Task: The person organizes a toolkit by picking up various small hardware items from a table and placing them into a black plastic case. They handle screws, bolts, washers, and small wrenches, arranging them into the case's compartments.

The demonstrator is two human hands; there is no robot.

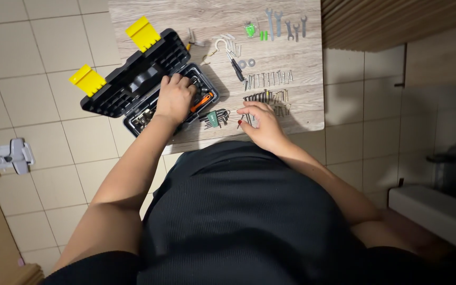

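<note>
On the far left of the surface (302,119) our toolbox (149,79) stands open, its black lid thrown back with two yellow latches (114,55) at the outer edge. Our left hand (174,99) reaches down into the tray, fingers curled over the tools there; we cannot tell whether this grip holds anything. Just right of that hand an orange-handled tool (201,102) lies in the tray, and beyond the tray's edge sits a hex key set (215,118) in a green holder.

Further right, our right hand (259,126) rests at the near edge, thumb and fingers pinched together on small screws (265,97) from the rows just beyond its fingertips; what exactly the grip pinches is too small to tell. Past those rows lies another row of nails (269,79), left of it a screwdriver (236,67) and a hook (218,46). Well beyond the right grip, wrenches (286,25) lie side by side.
</note>
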